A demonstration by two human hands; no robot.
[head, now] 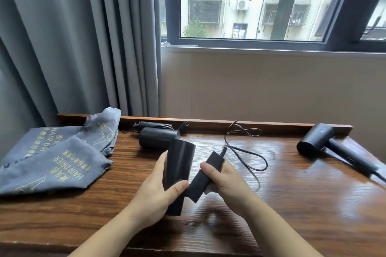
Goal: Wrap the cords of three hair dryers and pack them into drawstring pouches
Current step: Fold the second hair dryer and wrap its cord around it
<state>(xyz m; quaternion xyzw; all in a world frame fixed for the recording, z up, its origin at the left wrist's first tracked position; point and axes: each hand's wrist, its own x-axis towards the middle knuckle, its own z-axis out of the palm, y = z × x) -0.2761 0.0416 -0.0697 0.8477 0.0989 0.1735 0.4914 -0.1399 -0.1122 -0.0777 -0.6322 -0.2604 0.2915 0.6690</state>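
Black dryer (180, 173) over the table (292, 204): left hand (158, 190) wraps its barrel, right hand (225, 183) grips the folded handle, fingers hiding part. Its cord (250, 153) trails back, plug unclear. Third dryer (325, 146) gets cut off right; second dryer (156, 136) sits behind, pouches (54, 162) left.

Black dryers (179, 165), grey gold-printed pouches (52, 165)

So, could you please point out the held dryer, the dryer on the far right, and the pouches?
held dryer (180, 165): head view, on its barrel.
right dryer (313, 142): head view, on its barrel.
pouches (62, 165): head view, on the front pouch's printed face.
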